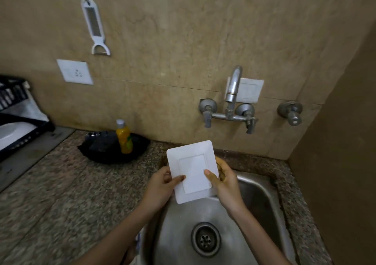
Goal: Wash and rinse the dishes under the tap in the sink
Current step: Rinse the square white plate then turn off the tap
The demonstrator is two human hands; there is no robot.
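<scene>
A white square plate (192,163) is held tilted above the left rim of the steel sink (254,193), its underside facing me. My left hand (160,185) grips the plate's left edge, thumb on the face. My right hand (223,181) grips the right edge, thumb on the face, and something yellowish, perhaps a sponge, shows between its fingers behind the plate. The tap (233,87) stands on the wall above the sink; no water runs from it. The sink's drain (205,239) lies below my hands.
A yellow dish-soap bottle (124,136) stands in a black tray (114,148) on the granite counter (61,193) left of the sink. A black dish rack (16,120) holding a white dish sits far left. A brown side wall (341,163) closes the right.
</scene>
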